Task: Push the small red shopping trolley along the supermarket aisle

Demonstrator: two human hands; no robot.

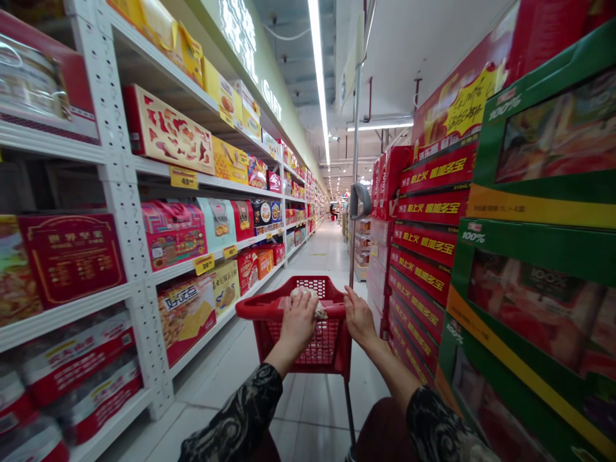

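A red plastic shopping cart point(262, 340) with a mesh basket stands in front of my knees. My left hand point(299, 319) is closed over a crumpled white cloth point(320, 309), pressing it against the cart's near handle rim. Whether the cloth is fabric or tissue I cannot make out. At the right end of that rim, my right hand point(360, 319) has its fingers curled against the cart's corner. The fingertips are partly hidden there. Behind that hand rises a thin metal pole point(355, 147) with a grey clamp point(360, 201).
White shelving point(137, 289) full of boxed snacks lines the left side. Stacked red drink cartons point(423, 240) and green juice cases point(524, 256) stand close on the right. A pale tiled floor point(317, 253) runs down the aisle, with a distant person point(332, 211) at its far end.
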